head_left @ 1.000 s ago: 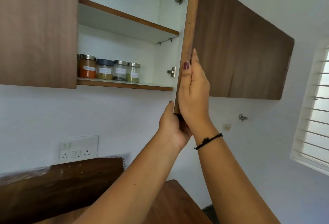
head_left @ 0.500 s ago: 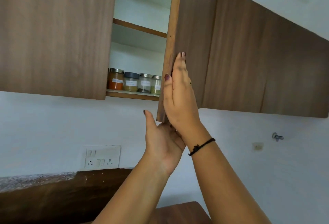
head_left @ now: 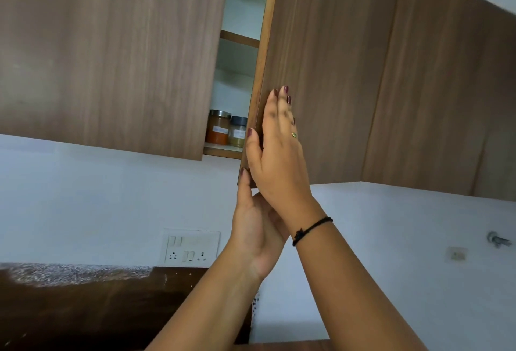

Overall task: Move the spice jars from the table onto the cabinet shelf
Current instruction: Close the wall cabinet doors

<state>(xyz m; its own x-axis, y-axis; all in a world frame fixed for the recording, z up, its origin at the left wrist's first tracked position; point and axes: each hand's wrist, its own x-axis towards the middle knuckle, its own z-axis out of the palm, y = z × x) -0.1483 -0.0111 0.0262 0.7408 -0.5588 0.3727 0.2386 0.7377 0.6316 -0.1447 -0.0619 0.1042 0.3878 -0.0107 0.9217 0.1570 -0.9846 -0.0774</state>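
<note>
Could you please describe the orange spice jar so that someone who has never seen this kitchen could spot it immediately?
Find the brown wood-grain wall cabinet and look into the narrow gap beside its nearly shut door. On the lower shelf in that gap stand two small glass jars. The wanted one is the left-hand glass jar of orange powder with a shiny metal lid, whereas the yellowish jar beside it has a dark lid.

Two spice jars [head_left: 226,130], orange and yellow-filled, stand upright on the cabinet shelf [head_left: 222,150].

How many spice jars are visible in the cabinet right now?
2: an orange-filled jar and a dark-lidded jar right of it, both on the lower shelf. The door may hide more.
</note>
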